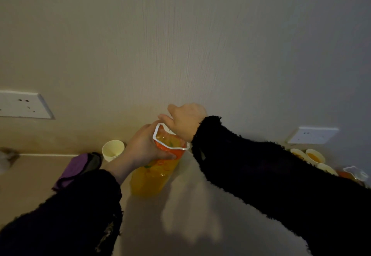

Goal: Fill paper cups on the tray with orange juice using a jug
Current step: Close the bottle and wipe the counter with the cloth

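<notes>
In the head view, you are wrapping your left hand (pixel 144 147) round the upper part of the jug (pixel 152 177). Its fingers are curling about the body just under the white rim (pixel 154 134). Your right hand (pixel 186 121) is reaching over the far edge of the mouth with the wrist bent down. Its fingers are tucking out of sight behind the back of the hand, so I cannot tell whether they are pinching the rim, a handle or nothing at all. The jug is standing upright on the table (pixel 200 205), directly beneath your right fingers, and it is looking nearly full of juice.

You are probably dealing with a heavy load in a thin, clear plastic wall. Expect it to give under a hard squeeze and to slosh as it tips. Judging by that, you are better off keeping the left fingers spread round the body and taking the weight lower down, rather than hanging it from the rim.

An empty paper cup (pixel 112 149) is sitting just beyond your left fingers, to their left. Filled cups (pixel 315 155) are standing well off to the right of your right fingers, past the sleeve. I cannot make out a tray.
</notes>
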A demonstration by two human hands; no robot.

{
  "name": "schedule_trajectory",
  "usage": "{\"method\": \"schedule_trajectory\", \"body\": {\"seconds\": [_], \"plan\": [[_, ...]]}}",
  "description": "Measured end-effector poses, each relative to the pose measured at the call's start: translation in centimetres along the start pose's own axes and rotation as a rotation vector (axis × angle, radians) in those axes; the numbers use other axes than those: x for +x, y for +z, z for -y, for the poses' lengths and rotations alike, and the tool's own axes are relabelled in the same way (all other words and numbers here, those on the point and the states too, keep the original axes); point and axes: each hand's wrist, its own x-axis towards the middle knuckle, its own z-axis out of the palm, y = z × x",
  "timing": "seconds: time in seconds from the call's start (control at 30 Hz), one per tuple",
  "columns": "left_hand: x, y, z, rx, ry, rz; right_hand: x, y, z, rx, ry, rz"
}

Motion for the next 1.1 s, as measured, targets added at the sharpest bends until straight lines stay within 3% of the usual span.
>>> {"method": "schedule_trajectory", "body": {"seconds": [0.2,0.37,0.5,0.6,0.67,0.93,1.1], "plan": [[0.1,-0.8,0.2,-0.085,-0.017,0.027,0.4,-0.6,-0.5,-0.087,-0.254,-0.033],[-0.2,-0.6,0.4,-0.143,-0.002,0.007,0.7,0.2,0.3,-0.106,-0.150,-0.056],[0.4,-0.4,0.8,-0.127,0.014,-0.008,1.0,0.6,0.4,0.028,-0.039,0.010],[1.4,-0.6,1.8,-0.131,-0.032,-0.109,1.0,-0.2,-0.6,0.385,0.134,0.038],[2.0,-1.0,2.8,-0.128,-0.083,-0.158,0.9,-0.6,-1.9,0.663,0.303,-0.035],[3.7,-1.2,4.5,-0.239,-0.143,-0.105,-0.9,2.4,-8.2,1.792,0.872,-0.229],[4.6,-1.9,5.0,-0.293,-0.102,-0.038,-2.2,5.2,-9.4,2.059,1.116,-0.282]]}}
